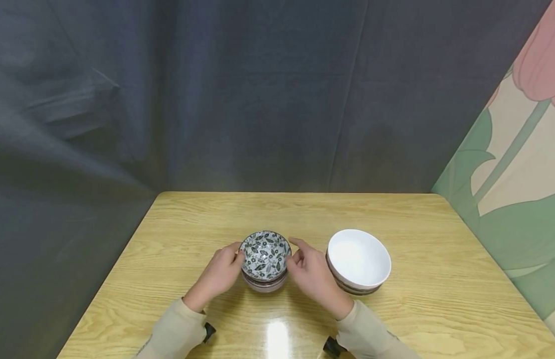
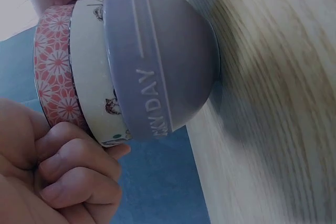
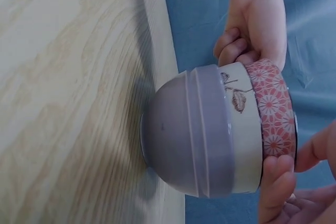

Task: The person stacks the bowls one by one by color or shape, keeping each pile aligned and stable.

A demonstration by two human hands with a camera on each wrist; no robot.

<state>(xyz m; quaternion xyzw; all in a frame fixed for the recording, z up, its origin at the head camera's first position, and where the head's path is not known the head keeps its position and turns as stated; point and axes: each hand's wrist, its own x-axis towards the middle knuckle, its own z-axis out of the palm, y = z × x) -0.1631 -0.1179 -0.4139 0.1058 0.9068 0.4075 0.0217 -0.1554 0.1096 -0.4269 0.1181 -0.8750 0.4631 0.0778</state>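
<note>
Between the fingers of the left hand (image 1: 219, 274) and right hand (image 1: 310, 274) stands a stack of bowls (image 1: 265, 260) on the bench (image 1: 439, 309) (lavender one at the bottom), fingers curled against its sides; a white bowl (image 1: 359, 259) sits just beyond the right hand.

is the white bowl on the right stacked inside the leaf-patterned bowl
No, the white bowl sits apart on its own stack, right of the leaf-patterned bowl.
</note>
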